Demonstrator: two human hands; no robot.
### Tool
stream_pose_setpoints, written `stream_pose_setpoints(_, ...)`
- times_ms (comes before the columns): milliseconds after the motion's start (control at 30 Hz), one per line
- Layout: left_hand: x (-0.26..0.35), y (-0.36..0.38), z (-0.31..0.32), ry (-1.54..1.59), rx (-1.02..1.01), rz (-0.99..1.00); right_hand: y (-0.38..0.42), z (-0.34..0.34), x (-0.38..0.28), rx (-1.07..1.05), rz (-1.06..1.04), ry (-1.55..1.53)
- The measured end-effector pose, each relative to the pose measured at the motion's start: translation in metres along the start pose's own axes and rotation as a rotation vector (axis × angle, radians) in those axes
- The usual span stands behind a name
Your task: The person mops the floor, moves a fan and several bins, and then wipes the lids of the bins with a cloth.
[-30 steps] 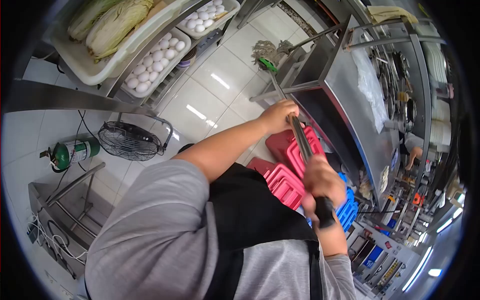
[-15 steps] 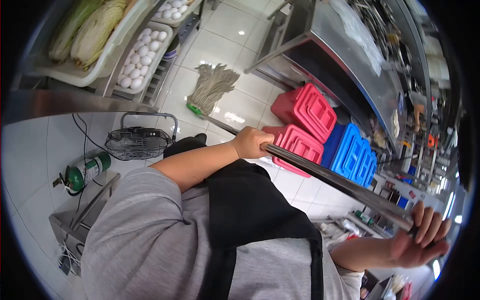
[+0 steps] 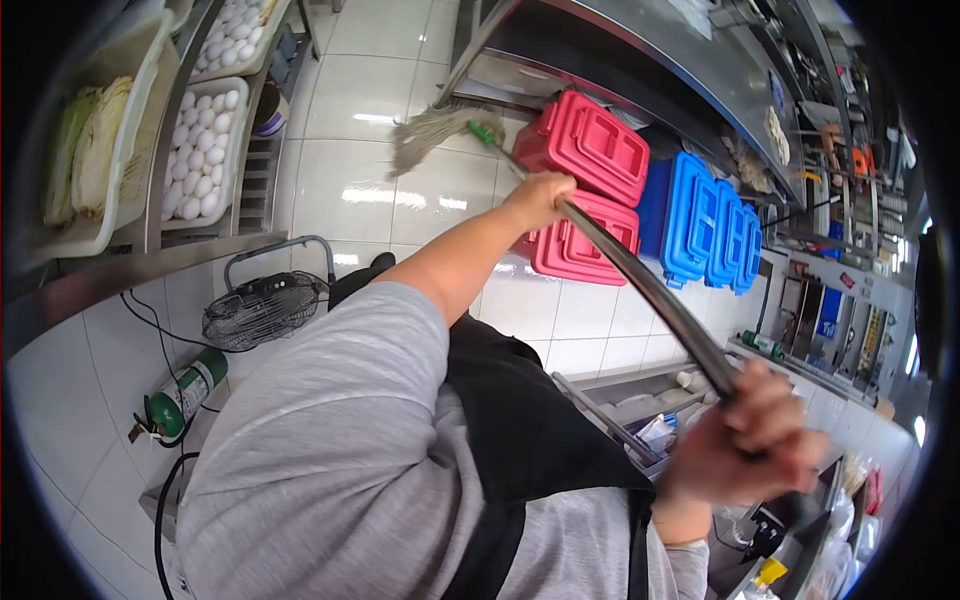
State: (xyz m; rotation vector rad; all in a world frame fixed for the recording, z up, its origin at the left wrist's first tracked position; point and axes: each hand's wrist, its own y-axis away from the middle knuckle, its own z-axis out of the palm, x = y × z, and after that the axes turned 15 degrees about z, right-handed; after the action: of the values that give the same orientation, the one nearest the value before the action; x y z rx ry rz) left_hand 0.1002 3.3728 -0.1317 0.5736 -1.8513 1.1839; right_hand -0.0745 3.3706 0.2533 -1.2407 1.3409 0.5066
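My left hand [image 3: 540, 200] is closed round the metal mop handle [image 3: 640, 280], just in front of the pink bins. My right hand [image 3: 750, 430], blurred by motion, has its fingers curled round the handle's upper end at the right. At the far end of the handle, a green clamp [image 3: 482, 131] holds the grey string mop head [image 3: 430, 135]. Its strands lie spread on the white tiled floor [image 3: 350, 190], near the leg of the steel table and beside the upper pink bin [image 3: 590, 145].
Another pink bin [image 3: 580, 238] and blue bins [image 3: 690, 220] stand under and beside the steel table [image 3: 680, 60]. Egg trays [image 3: 240, 150] and a cabbage tub [image 3: 120, 190] sit on the left rack. A floor fan [image 3: 265, 305] and a green cylinder [image 3: 185, 395] are at lower left.
The mop head has swung across the floor toward the steel table and bins. My left hand has moved up and right in view; my right hand has come down and left, closing round the handle's end.
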Motion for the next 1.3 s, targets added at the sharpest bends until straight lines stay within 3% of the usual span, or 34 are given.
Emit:
stream_pose_setpoints(33, 0.000, -0.004, -0.001, -0.207, 0.021, -0.017, 0.008, 0.003, 0.030, -0.094, -0.088, -0.035)
stream_pose_setpoints(67, -0.009, -0.009, 0.001, -0.229, -0.085, -0.219, 0.015, 0.010, 0.055, -0.079, -0.130, -0.029)
stream_pose_setpoints(100, -0.027, -0.012, 0.006, -0.227, -0.095, -0.216, 0.019, 0.008, 0.070, -0.119, -0.128, -0.017)
stream_pose_setpoints(167, -0.042, -0.013, 0.012, -0.357, -0.086, 0.001, 0.021, -0.001, 0.082, -0.105, -0.100, 0.004)
stream_pose_setpoints(233, -0.036, -0.013, 0.016, -0.357, -0.144, 0.038, 0.021, -0.012, 0.078, -0.012, 0.010, 0.021)
stream_pose_setpoints(300, -0.011, -0.008, 0.011, -0.148, -0.229, -0.004, 0.019, -0.035, 0.058, -0.093, 0.049, 0.005)
stream_pose_setpoints(500, 0.051, 0.022, 0.015, 0.075, -0.353, 0.152, 0.016, -0.085, -0.031, -0.184, 0.137, -0.070)
stream_pose_setpoints(567, 0.079, 0.031, 0.023, 0.219, -0.540, 0.172, 0.012, -0.109, -0.055, -0.218, 0.130, -0.167)
stream_pose_setpoints(633, 0.108, 0.043, 0.036, 0.357, -0.678, 0.091, -0.002, -0.137, -0.082, -0.432, 0.236, -0.052)
stream_pose_setpoints(833, 0.174, 0.077, 0.101, 0.605, -1.087, 0.079, 0.015, -0.186, -0.114, -0.310, 0.391, -0.073)
stream_pose_setpoints(867, 0.183, 0.082, 0.111, 0.692, -1.036, 0.110, 0.019, -0.190, -0.115, -0.293, 0.396, -0.067)
stream_pose_setpoints(1033, 0.194, 0.094, 0.195, 0.766, -1.167, 0.201, 0.050, -0.211, -0.113, -0.171, 0.435, 0.083)
stream_pose_setpoints(1300, 0.184, 0.072, 0.372, 0.660, -1.213, 0.383, 0.124, -0.287, -0.048, 0.215, 0.256, 0.164)
